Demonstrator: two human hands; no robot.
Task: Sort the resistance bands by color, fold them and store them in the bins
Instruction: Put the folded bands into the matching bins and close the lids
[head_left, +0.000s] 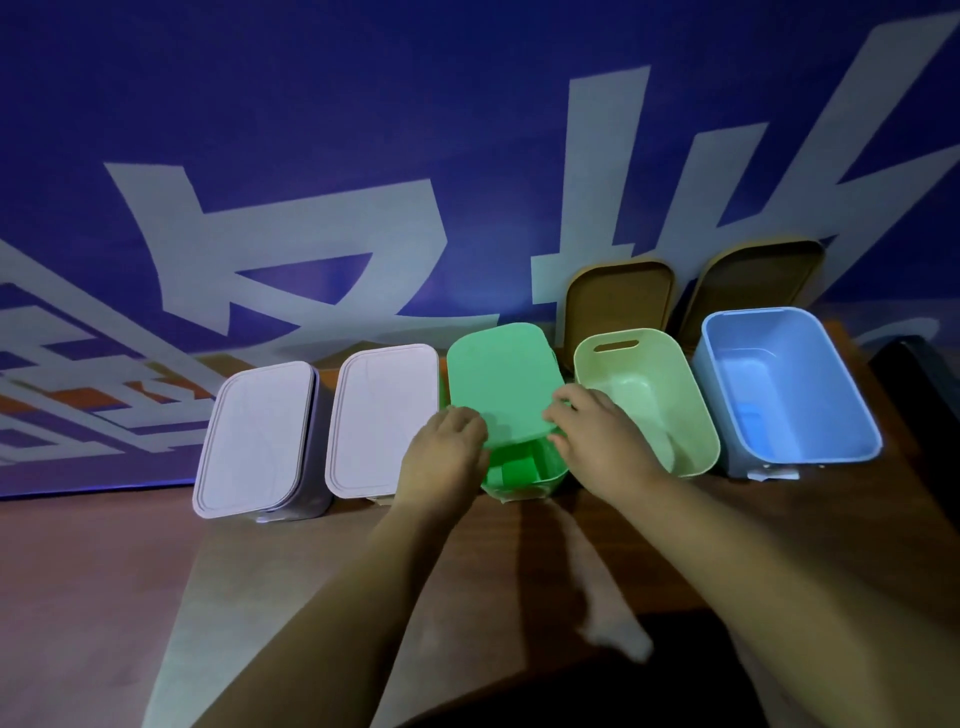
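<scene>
In the head view, five bins are seen in a row on a brown table (104, 597), in front of a blue banner (363, 130) with large pale characters. From left to right, the first lilac bin (262, 441) and the second lilac bin (382, 421) are closed by pale lids. The green bin (524, 475) stands in the middle, and its front part is uncovered. A green lid (501, 382) is held above it, tilted, so that the back part of the bin is hidden under it. The near left edge of the lid is gripped by the left hand (447, 452), and the near right edge is gripped by the right hand (597, 431); the fingers of both hands are curled on the lid. Inside the open front of the green bin, a folded green band (514, 462) is seen lying at the bottom.

To the right, the pale yellow bin (649, 400) is open, and a slot handle is cut in its far wall. The blue bin (784, 389) beside it is open too. Behind these two bins, two brown lids (618, 301) are leaned upright against the banner. Whether bands are lying in the yellow and blue bins cannot be told.
</scene>
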